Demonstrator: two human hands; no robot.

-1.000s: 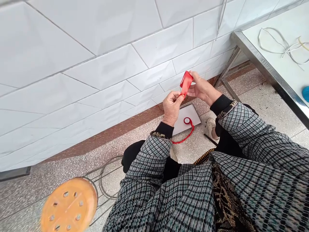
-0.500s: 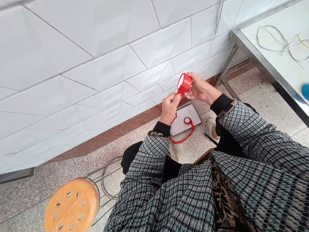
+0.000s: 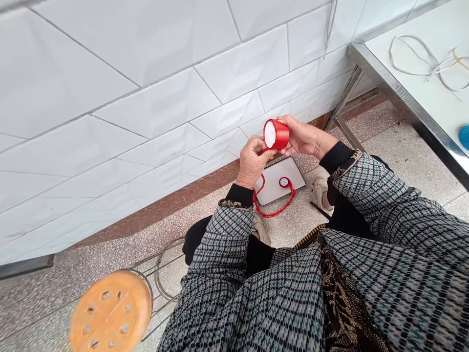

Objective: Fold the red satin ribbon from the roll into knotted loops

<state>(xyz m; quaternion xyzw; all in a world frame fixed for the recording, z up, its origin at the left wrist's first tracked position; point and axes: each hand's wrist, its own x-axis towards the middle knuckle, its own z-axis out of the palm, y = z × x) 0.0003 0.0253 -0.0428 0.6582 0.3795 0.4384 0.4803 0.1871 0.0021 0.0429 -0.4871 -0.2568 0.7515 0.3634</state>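
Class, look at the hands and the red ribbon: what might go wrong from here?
The curled red ribbon might spring loose if the left hand or right hand relaxes; both hold it.
The trailing strand looks twisted and curves close to the left shoe, so it could snag.
The small roll sits on the white panel at that strand's end; a tug might drag it off.

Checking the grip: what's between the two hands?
The head view shows a curved red band between the left hand and right hand, touching both.
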